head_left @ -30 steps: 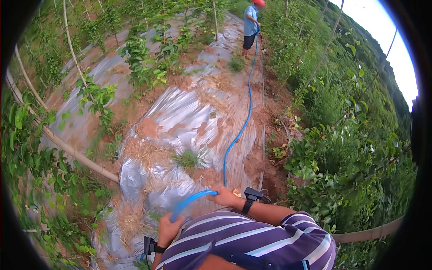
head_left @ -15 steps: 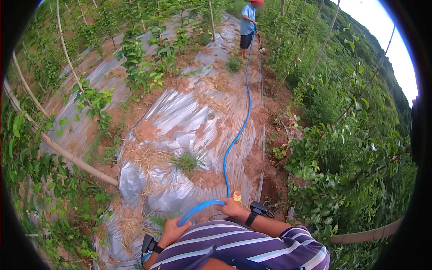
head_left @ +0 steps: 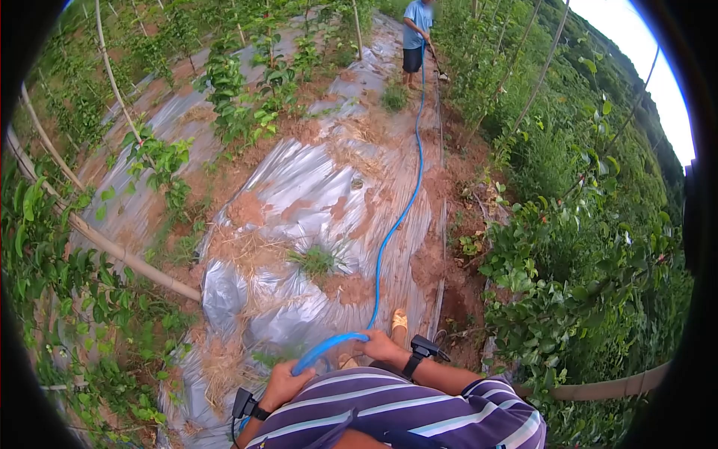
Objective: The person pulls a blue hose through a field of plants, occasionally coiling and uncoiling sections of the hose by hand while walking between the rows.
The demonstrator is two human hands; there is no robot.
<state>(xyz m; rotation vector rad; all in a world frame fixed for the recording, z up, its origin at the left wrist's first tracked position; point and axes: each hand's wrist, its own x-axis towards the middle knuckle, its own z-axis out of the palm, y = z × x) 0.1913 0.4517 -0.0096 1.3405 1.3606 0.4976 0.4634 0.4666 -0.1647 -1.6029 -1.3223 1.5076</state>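
Observation:
A blue hose (head_left: 404, 213) runs from my hands along the ground to a person farther up the row. My left hand (head_left: 284, 383) is closed round the hose close to my waist. My right hand (head_left: 380, 347) grips it a little farther along, and a short arched piece spans the gap between both hands. Behind my left hand, a bit of the hose shows beside my wrist. My shirt hides where it continues.
Silver plastic sheeting (head_left: 292, 187) with soil and straw covers the ground. A person (head_left: 416, 36) up ahead holds the hose's far part. Leafy plants (head_left: 568, 254) line the right. A slanting pole (head_left: 127, 258) crosses the left. My shoe (head_left: 400, 320) shows below.
My shoe has come into fuller view near my right hand. The person ahead appears slightly higher in view. Both my hands keep hold of the hose.

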